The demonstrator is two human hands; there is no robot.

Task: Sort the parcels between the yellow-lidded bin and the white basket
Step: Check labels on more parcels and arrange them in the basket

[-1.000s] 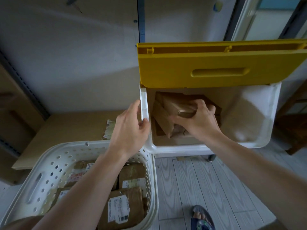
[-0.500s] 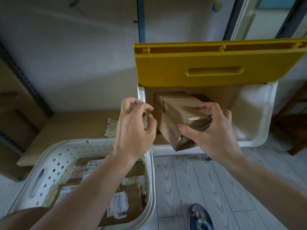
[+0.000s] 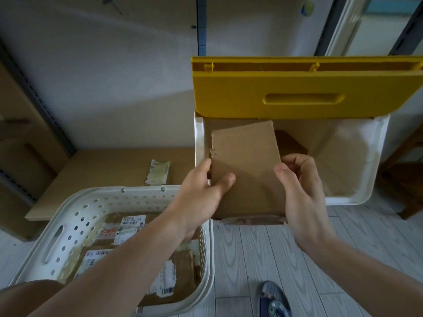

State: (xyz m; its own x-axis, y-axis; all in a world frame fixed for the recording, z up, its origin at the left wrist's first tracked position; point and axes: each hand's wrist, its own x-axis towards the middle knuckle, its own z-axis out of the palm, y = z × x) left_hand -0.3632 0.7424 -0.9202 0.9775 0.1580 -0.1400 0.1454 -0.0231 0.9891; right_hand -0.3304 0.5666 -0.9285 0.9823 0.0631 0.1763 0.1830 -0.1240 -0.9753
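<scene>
A flat brown cardboard parcel (image 3: 247, 165) hangs in front of the white bin (image 3: 357, 193), whose yellow lid (image 3: 297, 90) stands raised. My left hand (image 3: 201, 193) grips the parcel's left edge, thumb on its face. My right hand (image 3: 304, 191) holds its right edge, fingers curled behind it. Another brown parcel (image 3: 289, 143) lies deeper in the bin. The white perforated basket (image 3: 75, 213) sits at the lower left and holds several labelled brown parcels (image 3: 128, 227).
A low brown board (image 3: 109, 170) behind the basket carries a small taped packet (image 3: 159, 171). Shelving uprights (image 3: 34, 97) stand at the left. Grey plank floor (image 3: 263, 252) lies below, with a slippered foot (image 3: 273, 300) at the bottom edge. Wooden furniture (image 3: 405, 177) is at the right.
The right hand lifted the parcel out of the bin toward me. The left hand left the bin's rim and took hold of the parcel's left edge; its flat face now shows.
</scene>
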